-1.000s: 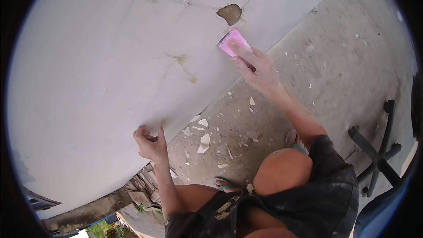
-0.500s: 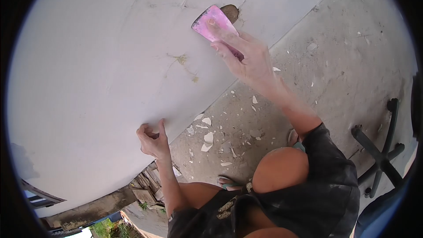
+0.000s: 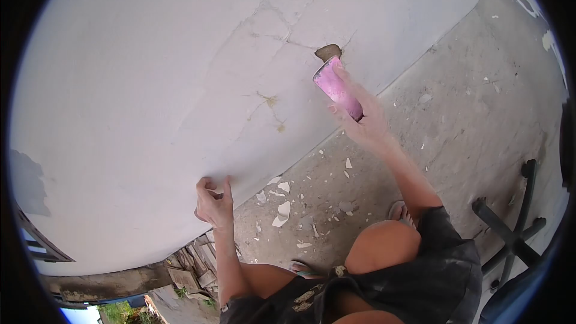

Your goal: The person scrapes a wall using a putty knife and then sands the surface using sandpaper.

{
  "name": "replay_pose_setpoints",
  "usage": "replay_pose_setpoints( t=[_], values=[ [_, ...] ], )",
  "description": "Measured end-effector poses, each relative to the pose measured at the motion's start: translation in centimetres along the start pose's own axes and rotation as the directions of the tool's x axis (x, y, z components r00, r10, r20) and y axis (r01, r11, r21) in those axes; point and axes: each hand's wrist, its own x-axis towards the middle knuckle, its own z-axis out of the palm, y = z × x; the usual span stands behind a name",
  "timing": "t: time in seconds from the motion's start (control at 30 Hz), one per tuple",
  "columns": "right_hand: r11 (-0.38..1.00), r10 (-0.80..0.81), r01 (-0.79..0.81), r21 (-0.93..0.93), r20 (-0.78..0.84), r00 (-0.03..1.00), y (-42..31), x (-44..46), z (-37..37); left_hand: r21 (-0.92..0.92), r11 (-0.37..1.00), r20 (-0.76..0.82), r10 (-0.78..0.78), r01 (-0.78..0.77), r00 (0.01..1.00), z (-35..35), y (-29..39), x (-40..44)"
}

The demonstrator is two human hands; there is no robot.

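Note:
My right hand [image 3: 369, 121] is closed around a pink scraper [image 3: 337, 87], a flat, slightly curved piece with a worn dark front edge. That edge lies just below a brown hole [image 3: 327, 52] in the white wall [image 3: 150, 84]; whether it touches the surface I cannot tell. Thin cracks [image 3: 282, 39] run from the hole across the paint. A yellowish scuffed spot [image 3: 271, 102] shows left of the scraper. Near the wall's lower edge, my left hand [image 3: 215, 205] holds nothing, its thumb apart from the loosely curled fingers.
White paint flakes [image 3: 282, 213] litter the concrete floor [image 3: 444, 120] along the wall. A dark chair base [image 3: 513, 237] stands at the right. Boards [image 3: 191, 267] are piled at lower left, below a grey patch [image 3: 27, 183] on the wall. My knee [image 3: 384, 246] is close below.
My right hand and the scraper have shifted right and down in view, from left of the hole to just below it. The view has also moved a little. My left hand stays near the wall.

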Motion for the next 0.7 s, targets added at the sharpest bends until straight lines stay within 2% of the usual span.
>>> replay_pose_setpoints(
  t=[0.07,0.13,0.23,0.33,0.37,0.43,0.5,0.53,0.63,0.67,0.7],
  values=[
    [0.997,0.077,-0.077,-0.031,0.015,0.997,0.5,-1.3,-1.6,-0.026,1.000,0.001,-0.009,0.009,1.000,0.2,0.1,-0.2],
    [0.970,0.185,-0.166,-0.176,0.100,0.978,-0.6,-0.9,-3.8,-0.066,0.998,-0.003,-0.013,0.013,1.000,0.2,0.4,-0.2],
    [0.940,0.316,-0.297,-0.165,0.102,0.943,-1.1,-0.3,-4.8,-0.159,0.986,-0.017,-0.045,0.041,0.999,0.3,0.4,-0.2],
    [0.950,0.313,-0.313,0.019,0.007,0.950,2.4,-1.5,-5.5,-0.300,0.949,0.022,-0.094,0.096,0.995,0.8,-0.4,-0.1],
    [0.860,0.464,-0.440,0.260,-0.036,0.885,2.7,-1.9,-6.4,-0.350,0.929,0.048,-0.109,0.119,0.993,0.6,0.0,0.0],
    [0.490,0.730,-0.536,0.687,0.013,0.683,2.5,-3.0,-7.9,-0.410,0.904,0.119,-0.082,0.124,0.990,0.5,0.9,0.0],
    [0.338,0.843,-0.525,0.782,-0.003,0.538,2.2,-3.3,-8.5,-0.429,0.898,0.209,-0.006,0.098,0.978,0.6,2.6,-0.2],
    [0.258,0.892,-0.508,0.822,0.000,0.453,2.0,-3.6,-8.7,-0.398,0.917,0.233,0.129,-0.026,0.964,0.3,3.7,0.1],
    [0.405,0.735,-0.698,0.591,0.243,0.632,1.4,-4.9,-10.0,-0.399,0.883,0.116,0.316,-0.247,0.942,-0.3,7.5,1.6],
    [0.691,0.626,-0.602,0.400,0.085,0.775,1.9,-5.5,-9.4,-0.392,0.876,0.105,0.346,-0.281,0.932,-0.7,8.0,2.3],
    [0.886,0.448,-0.440,0.146,-0.025,0.894,2.8,-6.2,-8.1,-0.386,0.867,0.093,0.376,-0.315,0.922,-1.1,8.3,3.0]
  ],
)
